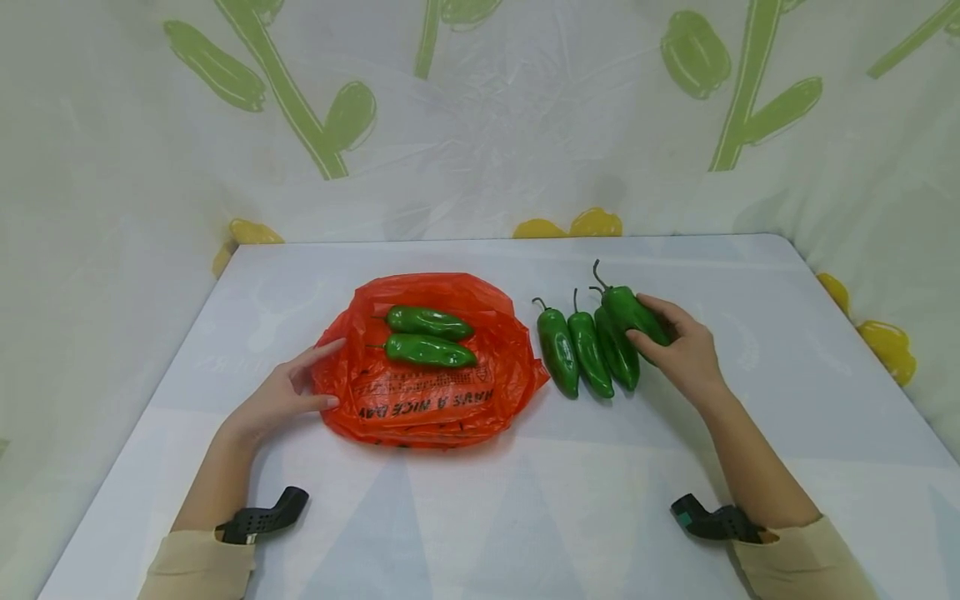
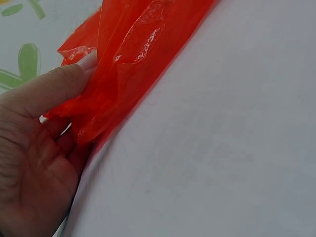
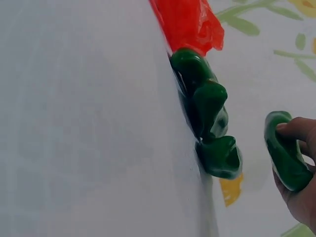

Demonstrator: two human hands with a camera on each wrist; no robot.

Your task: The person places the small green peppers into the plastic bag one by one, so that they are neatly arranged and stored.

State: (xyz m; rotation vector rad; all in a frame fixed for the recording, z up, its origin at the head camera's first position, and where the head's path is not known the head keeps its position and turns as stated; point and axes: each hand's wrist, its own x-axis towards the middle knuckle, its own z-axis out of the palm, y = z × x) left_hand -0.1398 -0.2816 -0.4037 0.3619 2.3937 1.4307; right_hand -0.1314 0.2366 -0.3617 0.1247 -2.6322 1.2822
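An orange-red plastic bag (image 1: 420, 421) with dark printing lies spread on the table, two green peppers (image 1: 431, 351) side by side on it. At its left edge my left hand (image 1: 273, 396) holds the crumpled film (image 2: 133, 74), thumb and fingers apart on either side of a fold. My right hand (image 1: 682, 350) grips a green pepper (image 1: 630, 310) between thumb and fingers. In the right wrist view that pepper (image 3: 284, 153) is up off the table. Three more peppers (image 1: 588, 354) lie in a row just left of it, stems pointing away from me.
The white table (image 1: 480, 517) has a pale triangle pattern near me. Behind it hangs a light curtain (image 1: 525, 125) with green plant and yellow shapes. Each wrist wears a black camera band (image 1: 262, 517).
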